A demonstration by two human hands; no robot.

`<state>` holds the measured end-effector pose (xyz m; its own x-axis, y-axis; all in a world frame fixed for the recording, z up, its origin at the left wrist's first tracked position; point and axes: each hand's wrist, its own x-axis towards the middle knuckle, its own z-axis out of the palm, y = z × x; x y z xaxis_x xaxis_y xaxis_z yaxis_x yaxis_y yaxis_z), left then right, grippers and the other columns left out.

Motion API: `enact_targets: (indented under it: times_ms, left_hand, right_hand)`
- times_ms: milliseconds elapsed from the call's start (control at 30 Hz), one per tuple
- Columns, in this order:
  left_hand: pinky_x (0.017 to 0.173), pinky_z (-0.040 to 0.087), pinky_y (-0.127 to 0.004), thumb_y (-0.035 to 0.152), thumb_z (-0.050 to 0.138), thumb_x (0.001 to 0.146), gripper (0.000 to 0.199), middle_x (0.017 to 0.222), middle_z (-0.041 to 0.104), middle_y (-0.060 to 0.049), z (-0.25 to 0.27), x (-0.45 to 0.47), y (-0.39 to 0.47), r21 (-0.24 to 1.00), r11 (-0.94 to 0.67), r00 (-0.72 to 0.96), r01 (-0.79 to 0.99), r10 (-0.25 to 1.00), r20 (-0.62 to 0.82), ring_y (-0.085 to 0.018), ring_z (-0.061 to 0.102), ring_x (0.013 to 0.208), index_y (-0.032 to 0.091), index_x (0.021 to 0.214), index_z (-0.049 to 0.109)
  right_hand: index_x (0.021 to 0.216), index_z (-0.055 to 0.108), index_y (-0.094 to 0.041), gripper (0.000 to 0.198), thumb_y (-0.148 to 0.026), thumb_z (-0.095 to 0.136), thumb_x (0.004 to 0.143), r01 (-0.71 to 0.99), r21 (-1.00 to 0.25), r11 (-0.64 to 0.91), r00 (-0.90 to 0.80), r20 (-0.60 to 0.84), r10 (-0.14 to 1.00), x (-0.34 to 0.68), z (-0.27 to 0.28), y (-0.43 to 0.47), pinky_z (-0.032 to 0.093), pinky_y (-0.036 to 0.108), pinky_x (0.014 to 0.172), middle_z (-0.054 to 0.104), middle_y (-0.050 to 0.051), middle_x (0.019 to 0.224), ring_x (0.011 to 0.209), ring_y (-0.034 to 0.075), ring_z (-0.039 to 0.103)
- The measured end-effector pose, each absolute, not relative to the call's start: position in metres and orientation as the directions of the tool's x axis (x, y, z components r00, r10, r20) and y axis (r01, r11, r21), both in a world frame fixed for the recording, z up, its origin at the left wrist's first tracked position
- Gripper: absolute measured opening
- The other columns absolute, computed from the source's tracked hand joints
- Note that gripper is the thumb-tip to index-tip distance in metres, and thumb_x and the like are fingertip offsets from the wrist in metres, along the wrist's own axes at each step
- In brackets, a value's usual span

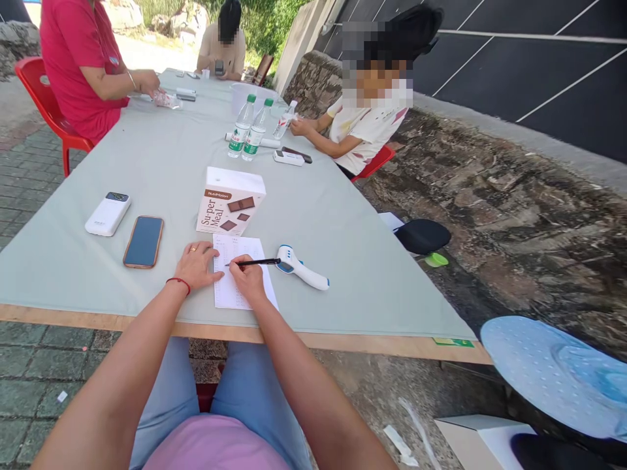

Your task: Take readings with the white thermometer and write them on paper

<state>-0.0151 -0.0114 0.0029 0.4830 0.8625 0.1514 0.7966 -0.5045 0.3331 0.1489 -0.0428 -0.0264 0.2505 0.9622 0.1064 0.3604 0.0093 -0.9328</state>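
My right hand [248, 279] grips a black pen [257, 262], its tip close to a sheet of white paper [252, 250] that carries rows of small marks. Flat on the paper's left edge lies my left hand [197, 266], fingers apart, with a ring and a red cord at the wrist. Behind the sheet stands a white and brown "Super Meal" box [232, 201]. A white and blue infrared thermometer [302, 269] rests just right of the pen's far end. To the left of my left hand are a phone [144, 242] and a white power bank [108, 214].
Two green-capped water bottles [247, 130] stand past the box, near a third bottle [285, 121] and a clear tub [249, 96]. Three people sit around the grey-covered table [161, 156]. At the lower right are a light blue hat [553, 372] and a carton [482, 427].
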Motion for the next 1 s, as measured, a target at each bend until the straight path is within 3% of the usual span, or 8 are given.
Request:
enact_targets:
  times_ms: [1000]
  left_hand:
    - [0.113,0.029,-0.046,0.041,0.069,0.073,0.041,0.133,0.053,-0.008,0.0057,-0.0160,-0.0123,0.351,-0.488,0.469,0.799,0.871,0.144,-0.028,0.046,0.126,0.023,0.110,0.061]
  right_hand:
    - [0.066,0.056,-0.026,0.012,-0.036,0.050,0.063,0.320,-0.946,-0.039,0.293,0.060,0.954,0.1482,-0.0225,-0.0429,0.044,0.030,0.061,0.061,-0.002,0.060,0.062,0.019,0.056]
